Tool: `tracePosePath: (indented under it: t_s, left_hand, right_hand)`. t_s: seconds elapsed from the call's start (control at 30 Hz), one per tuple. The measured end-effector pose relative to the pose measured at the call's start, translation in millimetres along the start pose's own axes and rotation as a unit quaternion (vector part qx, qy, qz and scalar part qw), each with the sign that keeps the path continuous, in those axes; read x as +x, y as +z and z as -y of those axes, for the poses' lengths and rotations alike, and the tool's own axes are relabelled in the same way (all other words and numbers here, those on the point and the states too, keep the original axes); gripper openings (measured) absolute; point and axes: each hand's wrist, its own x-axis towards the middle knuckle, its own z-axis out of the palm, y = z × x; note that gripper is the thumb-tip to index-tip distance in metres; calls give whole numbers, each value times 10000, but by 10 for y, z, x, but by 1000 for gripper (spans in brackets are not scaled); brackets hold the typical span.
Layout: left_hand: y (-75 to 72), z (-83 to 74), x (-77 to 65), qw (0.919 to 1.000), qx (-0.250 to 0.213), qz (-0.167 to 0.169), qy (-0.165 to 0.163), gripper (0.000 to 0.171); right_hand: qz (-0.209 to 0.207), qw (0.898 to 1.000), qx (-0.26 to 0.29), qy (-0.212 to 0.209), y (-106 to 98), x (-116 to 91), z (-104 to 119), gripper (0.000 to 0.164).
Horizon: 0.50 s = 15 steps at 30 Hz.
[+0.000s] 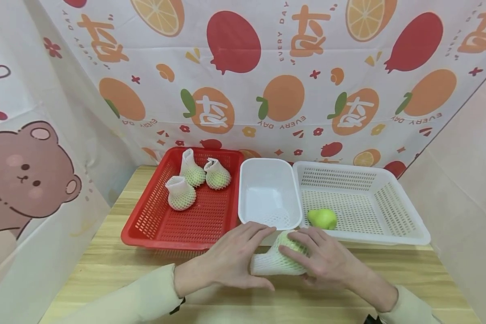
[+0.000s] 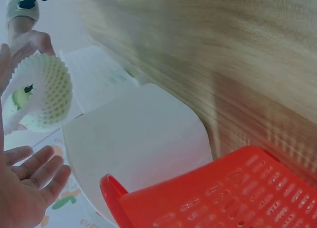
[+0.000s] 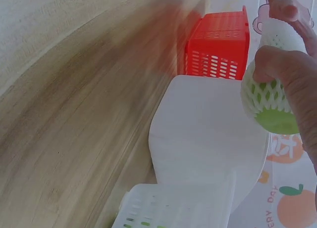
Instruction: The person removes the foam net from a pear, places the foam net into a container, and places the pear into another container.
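Note:
My right hand (image 1: 324,258) grips a green pear in a white foam net (image 1: 277,264), its neck pointing left. In the right wrist view, the thumb presses the net and the pear's bare green bottom (image 3: 277,121) shows past its edge. The stem (image 2: 28,88) is visible through the net's other opening in the left wrist view. Beside that opening, my left hand (image 1: 236,258) is spread with fingers extended, holding nothing; the left wrist view shows its fingers (image 2: 42,171) apart from the net.
Three netted pears (image 1: 181,193) lie in the red basket (image 1: 202,225) at left. The white bin (image 1: 263,193) in the middle has foam netting (image 1: 277,219) at its bottom. An unwrapped green pear (image 1: 323,218) lies in the white basket (image 1: 413,229) at right.

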Motion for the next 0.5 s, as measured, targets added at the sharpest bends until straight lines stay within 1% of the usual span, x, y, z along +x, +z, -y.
tracePosePath:
  t_s: [0.1, 0.23, 0.4, 0.5]
  left_hand:
    - [30, -14, 13, 10000, 14, 46, 56, 110]
    - [34, -43, 28, 9999, 38, 121, 41, 107]
    - [19, -60, 34, 9998, -10, 220, -14, 104]
    - [20, -63, 29, 9995, -35, 312, -31, 103]
  right_hand:
    - [14, 10000, -44, -81, -4, 8, 8, 94]
    - [27, 9998, -75, -183, -5, 19, 18, 92]
    - [-121, 9989, -152, -418, 13, 21, 21, 90]
    - [-219, 9984, -183, -482, 27, 14, 25, 90]
